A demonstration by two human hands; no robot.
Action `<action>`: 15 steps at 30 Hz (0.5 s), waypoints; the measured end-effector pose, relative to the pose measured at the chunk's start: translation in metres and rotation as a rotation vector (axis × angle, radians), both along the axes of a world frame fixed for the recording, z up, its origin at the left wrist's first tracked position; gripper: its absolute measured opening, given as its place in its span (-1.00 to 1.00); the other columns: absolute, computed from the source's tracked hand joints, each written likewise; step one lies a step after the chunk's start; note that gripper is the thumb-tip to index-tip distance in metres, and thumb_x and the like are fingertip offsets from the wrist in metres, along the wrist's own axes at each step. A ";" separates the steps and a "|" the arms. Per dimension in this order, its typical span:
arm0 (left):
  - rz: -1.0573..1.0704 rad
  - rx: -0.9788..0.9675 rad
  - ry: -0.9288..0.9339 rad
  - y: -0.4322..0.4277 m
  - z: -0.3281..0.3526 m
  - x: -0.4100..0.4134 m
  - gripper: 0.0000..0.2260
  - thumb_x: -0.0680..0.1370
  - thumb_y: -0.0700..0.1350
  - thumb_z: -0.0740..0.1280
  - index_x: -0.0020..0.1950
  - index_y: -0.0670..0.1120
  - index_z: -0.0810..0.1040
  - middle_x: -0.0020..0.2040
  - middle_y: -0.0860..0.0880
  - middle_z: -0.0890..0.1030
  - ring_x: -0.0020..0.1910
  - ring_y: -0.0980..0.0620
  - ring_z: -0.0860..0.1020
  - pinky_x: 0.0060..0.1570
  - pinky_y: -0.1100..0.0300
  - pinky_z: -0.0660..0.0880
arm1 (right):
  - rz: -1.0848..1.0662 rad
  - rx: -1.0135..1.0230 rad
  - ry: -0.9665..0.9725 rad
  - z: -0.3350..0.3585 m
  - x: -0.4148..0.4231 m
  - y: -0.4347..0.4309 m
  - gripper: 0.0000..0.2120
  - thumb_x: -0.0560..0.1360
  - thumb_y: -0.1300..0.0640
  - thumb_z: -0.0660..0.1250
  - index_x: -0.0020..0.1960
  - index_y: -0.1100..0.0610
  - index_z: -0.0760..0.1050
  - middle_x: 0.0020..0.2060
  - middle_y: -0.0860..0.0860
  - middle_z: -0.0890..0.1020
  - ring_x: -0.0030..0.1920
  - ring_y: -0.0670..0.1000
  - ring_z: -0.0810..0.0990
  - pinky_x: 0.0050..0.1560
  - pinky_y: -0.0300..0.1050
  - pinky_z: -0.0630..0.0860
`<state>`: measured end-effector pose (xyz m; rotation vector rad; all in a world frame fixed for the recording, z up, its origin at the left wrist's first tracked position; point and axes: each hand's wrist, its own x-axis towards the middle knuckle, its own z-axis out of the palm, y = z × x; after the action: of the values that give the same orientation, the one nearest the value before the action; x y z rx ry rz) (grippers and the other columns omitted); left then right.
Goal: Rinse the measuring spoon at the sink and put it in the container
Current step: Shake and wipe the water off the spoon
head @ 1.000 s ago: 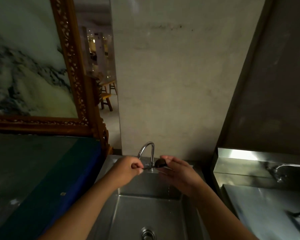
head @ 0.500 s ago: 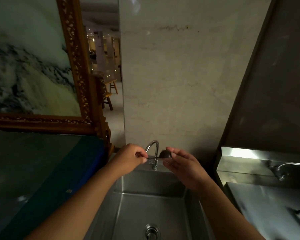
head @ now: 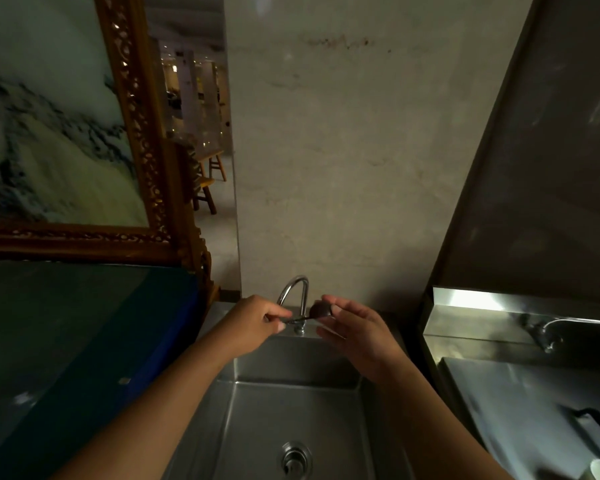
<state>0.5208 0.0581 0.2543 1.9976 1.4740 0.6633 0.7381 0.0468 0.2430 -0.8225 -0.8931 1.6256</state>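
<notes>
Measuring spoon held over a stainless-steel sink, both hands raised at the faucet.

From left: a carved wooden picture frame [head: 146, 161] stands behind a dark blue worktop [head: 84, 341]. The left hand [head: 257, 323] has its grip pinched together on the handle of the measuring spoon [head: 314, 311], which lies roughly level in front of the curved faucet [head: 297, 292] and above the rear wall of the sink [head: 291, 410]. The spoon's dark bowl points right and touches the fingertips [head: 333, 308] of the right hand [head: 357, 332], whose fingers are spread apart, palm up, clamped on nothing. The drain [head: 295, 459] sits in the basin floor below. Further right is a second steel sink unit [head: 499, 334] with its own tap [head: 548, 330].
</notes>
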 end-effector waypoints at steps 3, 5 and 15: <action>-0.006 -0.006 0.003 -0.002 -0.005 0.003 -0.75 0.50 -0.16 0.39 0.16 0.04 0.64 -0.10 0.18 0.66 -0.10 0.30 0.58 -0.05 0.39 0.48 | -0.022 0.051 -0.094 0.006 -0.003 0.002 -0.80 0.54 0.32 0.25 0.12 0.21 0.56 -0.03 0.18 0.65 -0.05 0.10 0.62 0.00 -0.02 0.56; 0.003 -0.011 -0.023 -0.005 -0.009 0.007 -0.81 0.48 -0.17 0.41 0.06 0.02 0.67 -0.18 0.17 0.64 -0.15 0.29 0.59 -0.12 0.38 0.49 | -0.018 0.100 -0.115 0.010 -0.006 0.004 -0.81 0.52 0.30 0.29 0.10 0.17 0.58 0.00 0.16 0.68 -0.01 0.10 0.63 0.05 0.00 0.55; 0.262 -0.247 -0.997 -0.026 -0.029 0.022 -0.90 0.54 -0.33 0.31 -0.01 -0.20 0.59 -0.11 -0.19 0.70 -0.21 -0.08 0.69 -0.26 0.17 0.63 | 0.003 0.126 -0.310 -0.024 -0.009 -0.011 -0.78 0.49 0.24 0.37 0.13 0.18 0.59 0.08 0.20 0.68 0.04 0.09 0.64 0.11 -0.01 0.54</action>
<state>0.5426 0.0323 0.2250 0.9973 1.0906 1.2691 0.7294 0.0362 0.2186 -1.0007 -1.2020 1.4498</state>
